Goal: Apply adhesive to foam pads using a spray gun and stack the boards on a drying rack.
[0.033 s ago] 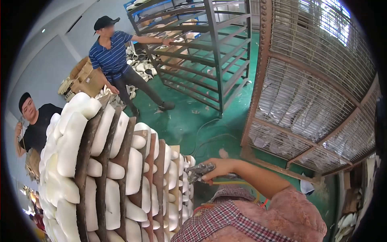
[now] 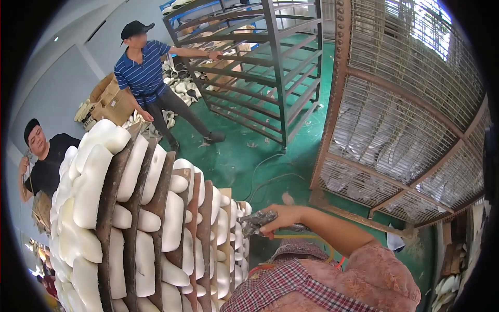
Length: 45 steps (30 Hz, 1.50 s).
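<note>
My right hand (image 2: pixel 281 219) is closed around a grey metal spray gun (image 2: pixel 259 222), its front end beside the right side of a tall stack. A yellow hose (image 2: pixel 304 236) runs behind my forearm. The stack has several brown boards (image 2: pixel 136 208) between layers of white rounded pieces (image 2: pixel 93 190) that look like shoe soles. Some pieces stick out past the board edges. My left hand is out of view. My plaid apron (image 2: pixel 275 275) shows at the bottom.
A person in a striped shirt (image 2: pixel 145 70) grips a dark metal rack (image 2: pixel 278 78). Another person in black (image 2: pixel 49 161) stands behind the stack, holding a tool. A rusty wire-grid frame (image 2: pixel 390 119) rises at right. Cardboard boxes (image 2: pixel 114 104) and soles lie behind; a thin hose (image 2: pixel 265 179) crosses the green floor.
The dark metal rack has shifted very slightly toward me, with the striped-shirt person's hand on it. My right hand and the spray gun look unmoved.
</note>
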{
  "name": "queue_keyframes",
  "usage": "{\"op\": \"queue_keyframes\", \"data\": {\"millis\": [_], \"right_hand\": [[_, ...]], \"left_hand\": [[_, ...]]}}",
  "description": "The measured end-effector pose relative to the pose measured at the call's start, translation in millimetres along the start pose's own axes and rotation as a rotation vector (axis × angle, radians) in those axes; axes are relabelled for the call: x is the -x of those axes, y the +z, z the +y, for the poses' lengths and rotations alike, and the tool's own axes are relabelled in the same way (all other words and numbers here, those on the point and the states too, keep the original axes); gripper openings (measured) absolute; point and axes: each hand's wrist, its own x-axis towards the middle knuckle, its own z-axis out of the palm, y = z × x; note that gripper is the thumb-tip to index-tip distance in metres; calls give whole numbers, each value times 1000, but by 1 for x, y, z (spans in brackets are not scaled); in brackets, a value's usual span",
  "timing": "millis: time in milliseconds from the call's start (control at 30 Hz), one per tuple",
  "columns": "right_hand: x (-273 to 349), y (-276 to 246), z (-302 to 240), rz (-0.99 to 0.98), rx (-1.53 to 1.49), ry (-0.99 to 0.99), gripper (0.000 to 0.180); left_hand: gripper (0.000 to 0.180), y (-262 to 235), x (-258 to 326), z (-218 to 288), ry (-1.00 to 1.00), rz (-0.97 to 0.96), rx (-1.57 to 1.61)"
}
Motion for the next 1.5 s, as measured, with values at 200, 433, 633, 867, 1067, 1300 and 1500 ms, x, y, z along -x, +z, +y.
{"op": "queue_keyframes", "data": {"millis": [200, 433, 633, 867, 1067, 1300, 1500], "right_hand": [[-16, 3, 6, 28, -82, -43, 22], [-48, 9, 21, -58, -75, 7, 17], [-48, 9, 30, -45, -62, 1, 17], [-52, 13, 26, -35, -41, -22, 18], [-62, 23, 29, -46, -74, -21, 19], [-70, 34, 28, -66, -113, -27, 19], [-78, 30, 41, -37, -167, -72, 17]], "left_hand": [[25, -10, -15, 1, -118, 20, 19], [28, -35, -52, -11, -324, -492, 210], [29, -21, -46, -11, -202, -448, 115], [33, -32, -51, 7, -35, -348, -11], [33, -59, -84, 15, -338, -711, -48], [29, -36, -54, 21, -177, -624, -61], [25, -16, -35, 22, -89, -486, -85]]}}
